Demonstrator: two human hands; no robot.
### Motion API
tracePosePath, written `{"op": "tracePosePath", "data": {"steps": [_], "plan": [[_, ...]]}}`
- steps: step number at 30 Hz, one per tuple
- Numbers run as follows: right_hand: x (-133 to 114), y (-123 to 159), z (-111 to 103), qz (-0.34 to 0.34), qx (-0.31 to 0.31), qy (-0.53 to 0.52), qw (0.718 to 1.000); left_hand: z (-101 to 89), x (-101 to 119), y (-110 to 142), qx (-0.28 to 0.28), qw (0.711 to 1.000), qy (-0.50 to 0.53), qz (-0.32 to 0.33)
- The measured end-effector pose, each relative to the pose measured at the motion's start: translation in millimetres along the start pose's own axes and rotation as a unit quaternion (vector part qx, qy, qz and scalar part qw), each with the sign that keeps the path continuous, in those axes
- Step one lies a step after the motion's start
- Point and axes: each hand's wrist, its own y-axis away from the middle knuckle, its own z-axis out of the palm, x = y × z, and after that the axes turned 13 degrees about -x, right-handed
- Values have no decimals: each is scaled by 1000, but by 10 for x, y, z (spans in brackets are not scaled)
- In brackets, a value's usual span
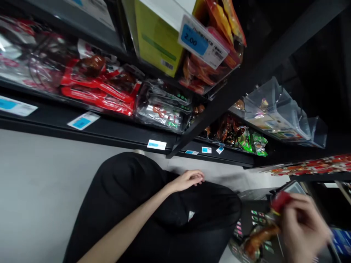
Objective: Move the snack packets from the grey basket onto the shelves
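My right hand [305,223], blurred by motion, is at the lower right. Its fingers pinch the red top of a clear snack packet [259,240], with a brown piece of what looks like cooked meat hanging inside it. Below and behind the packet is a dark surface with rows of small coloured labels, perhaps a box. My left hand [190,178] rests over my black-trousered legs [131,204]; its fingers are loosely bent and I see nothing in them. The shelf edge lies just beyond that hand.
A low black shelf [115,129] with price tags runs across, holding red snack packets [101,89] and silver-clear packets [164,113]. A black upright post [204,115] slants beside them. Clear plastic bins [276,106] stand at the right. Pale floor [35,190] lies left.
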Motion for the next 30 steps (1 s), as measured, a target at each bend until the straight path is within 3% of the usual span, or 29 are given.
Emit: {"op": "tracePosePath", "data": {"steps": [3, 5, 7, 10, 12, 14, 16, 18, 20, 22, 24, 30], "plan": [[-15, -142, 879, -31, -154, -100, 983, -43, 40, 38, -48, 978, 203, 12], [105, -241, 1542, -13, -207, -139, 968, -43, 49, 70, -49, 964, 260, 6], [306, -285, 2108, 37, -221, -170, 960, -29, 30, 82, -22, 965, 262, -10], [650, -220, 2642, 159, -139, -269, 940, -13, -54, 54, 27, 978, 203, -35], [808, -128, 2789, 263, -72, -356, 894, -12, -132, 22, 43, 985, 162, -50], [860, -54, 2819, 351, -34, -445, 824, -15, -211, -5, 52, 987, 139, -56], [829, -34, 2795, 390, -19, -525, 756, -30, -276, -21, 76, 988, 126, -56], [768, -54, 2769, 394, -34, -587, 706, -62, -321, -29, 120, 984, 119, -51], [712, -69, 2770, 384, -105, -622, 674, -107, -344, -30, 176, 977, 110, -42], [667, -58, 2800, 367, -182, -628, 662, -148, -346, -26, 228, 968, 96, -32], [633, -32, 2840, 344, -215, -622, 670, -167, -330, -20, 253, 963, 84, -29], [602, -7, 2872, 301, -195, -627, 691, -110, -287, 20, 202, 975, 64, -67]]}}
